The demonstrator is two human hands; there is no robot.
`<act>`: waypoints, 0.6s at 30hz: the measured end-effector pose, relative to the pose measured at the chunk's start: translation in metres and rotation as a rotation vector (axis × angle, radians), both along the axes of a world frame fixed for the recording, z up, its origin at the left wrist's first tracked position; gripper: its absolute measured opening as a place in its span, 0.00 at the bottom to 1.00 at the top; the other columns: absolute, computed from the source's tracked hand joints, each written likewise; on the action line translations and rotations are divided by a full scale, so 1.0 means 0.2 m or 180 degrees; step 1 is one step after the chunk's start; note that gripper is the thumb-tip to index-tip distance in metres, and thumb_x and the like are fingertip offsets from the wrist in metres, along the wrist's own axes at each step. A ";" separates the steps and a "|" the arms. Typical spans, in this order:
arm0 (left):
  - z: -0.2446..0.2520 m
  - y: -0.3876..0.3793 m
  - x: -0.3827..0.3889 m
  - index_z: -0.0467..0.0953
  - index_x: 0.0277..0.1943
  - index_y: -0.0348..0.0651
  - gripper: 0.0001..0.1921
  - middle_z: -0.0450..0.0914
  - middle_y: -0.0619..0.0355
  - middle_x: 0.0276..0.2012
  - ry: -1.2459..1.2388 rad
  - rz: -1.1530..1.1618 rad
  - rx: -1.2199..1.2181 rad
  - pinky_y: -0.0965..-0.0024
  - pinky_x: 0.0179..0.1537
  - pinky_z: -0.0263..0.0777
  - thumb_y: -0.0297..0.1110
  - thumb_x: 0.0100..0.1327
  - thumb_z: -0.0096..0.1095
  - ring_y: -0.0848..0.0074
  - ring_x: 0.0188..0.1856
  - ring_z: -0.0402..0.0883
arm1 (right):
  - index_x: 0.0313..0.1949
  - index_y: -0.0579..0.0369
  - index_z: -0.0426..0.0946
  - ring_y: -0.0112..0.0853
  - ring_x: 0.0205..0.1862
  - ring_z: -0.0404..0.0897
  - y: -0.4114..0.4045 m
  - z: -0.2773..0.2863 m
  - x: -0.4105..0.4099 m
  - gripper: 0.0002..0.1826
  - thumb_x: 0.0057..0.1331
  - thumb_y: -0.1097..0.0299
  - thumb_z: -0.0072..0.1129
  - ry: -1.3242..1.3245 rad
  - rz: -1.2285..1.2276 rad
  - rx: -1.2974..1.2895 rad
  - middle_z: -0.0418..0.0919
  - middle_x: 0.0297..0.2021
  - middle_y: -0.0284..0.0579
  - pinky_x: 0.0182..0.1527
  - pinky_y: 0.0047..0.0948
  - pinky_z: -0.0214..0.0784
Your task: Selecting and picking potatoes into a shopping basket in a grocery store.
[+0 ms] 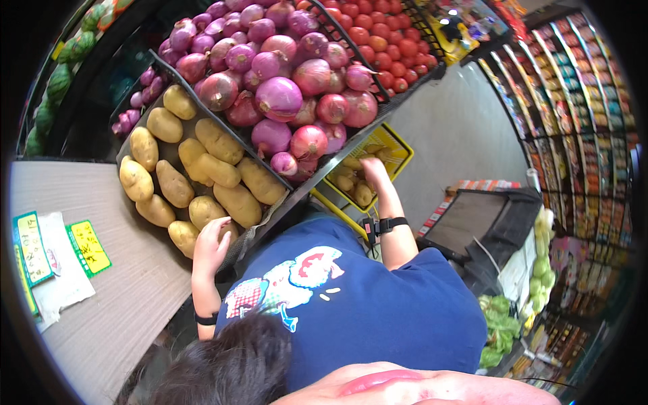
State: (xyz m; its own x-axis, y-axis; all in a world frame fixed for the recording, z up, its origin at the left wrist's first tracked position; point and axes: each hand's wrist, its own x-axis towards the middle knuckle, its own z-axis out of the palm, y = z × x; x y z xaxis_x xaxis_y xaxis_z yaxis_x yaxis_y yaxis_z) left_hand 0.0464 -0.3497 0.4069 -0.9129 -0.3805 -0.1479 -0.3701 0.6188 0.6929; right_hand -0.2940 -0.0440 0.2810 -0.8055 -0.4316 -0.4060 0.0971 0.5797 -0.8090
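My left hand (210,246) rests at the front edge of a bin of potatoes (174,183), fingers apart, against a potato (231,232) partly hidden behind it. My right hand (373,171) reaches down into a yellow plastic shopping basket (403,143) holding several potatoes (363,194). Its fingertips are beside a potato (352,163), and whether they grip it is not clear. The basket is low, just past the front edge of the produce stand (304,190). Each forearm wears a black strap.
Red onions (278,98) fill the bin beyond the potatoes, with tomatoes (390,45) further along. At left a wood-grain counter (136,288) bears price cards (88,248). Right of me are a black-framed box (466,220), leafy greens (498,324) and shelves of packaged goods (577,101).
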 end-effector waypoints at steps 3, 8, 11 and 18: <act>0.06 -0.10 -0.05 0.72 0.51 0.37 0.16 0.78 0.49 0.45 0.0312 -0.0280 -0.0224 0.64 0.52 0.68 0.25 0.58 0.57 0.59 0.49 0.76 | 0.28 0.64 0.74 0.18 0.27 0.69 -0.31 1.04 0.23 0.12 0.64 0.66 0.55 0.0295 0.0687 -0.1449 0.72 0.19 0.38 0.29 0.25 0.63; 0.15 -0.17 0.01 0.72 0.52 0.37 0.18 0.77 0.49 0.46 0.0156 -0.0440 -0.0472 0.62 0.52 0.68 0.26 0.58 0.58 0.58 0.50 0.76 | 0.21 0.50 0.69 0.38 0.19 0.72 -0.80 1.81 0.75 0.10 0.49 0.66 0.62 0.3289 0.2842 -0.3210 0.65 0.14 0.39 0.21 0.35 0.63; 0.18 -0.19 0.02 0.72 0.52 0.37 0.18 0.77 0.49 0.46 0.0491 -0.0448 -0.0643 0.62 0.51 0.69 0.26 0.57 0.58 0.57 0.49 0.76 | 0.22 0.50 0.69 0.37 0.19 0.72 -0.99 1.89 1.01 0.09 0.49 0.66 0.62 0.3553 0.3039 -0.3596 0.66 0.15 0.39 0.20 0.34 0.63; 0.28 -0.28 0.09 0.71 0.51 0.36 0.18 0.77 0.47 0.45 0.0688 -0.0702 -0.0364 0.60 0.49 0.69 0.28 0.58 0.57 0.54 0.48 0.75 | 0.24 0.49 0.69 0.35 0.19 0.71 -1.08 1.91 1.27 0.08 0.50 0.67 0.61 0.3275 0.3206 -0.4102 0.66 0.17 0.38 0.20 0.32 0.62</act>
State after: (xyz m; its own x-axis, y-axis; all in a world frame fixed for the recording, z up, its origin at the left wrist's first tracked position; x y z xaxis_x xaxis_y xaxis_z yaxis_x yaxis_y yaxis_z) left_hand 0.0642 -0.4050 0.4631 -0.9808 -0.1730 0.0906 -0.0704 0.7461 0.6621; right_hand -0.0403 -0.2604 0.6629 0.2067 -0.4244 0.8816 -0.5594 -0.7905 -0.2494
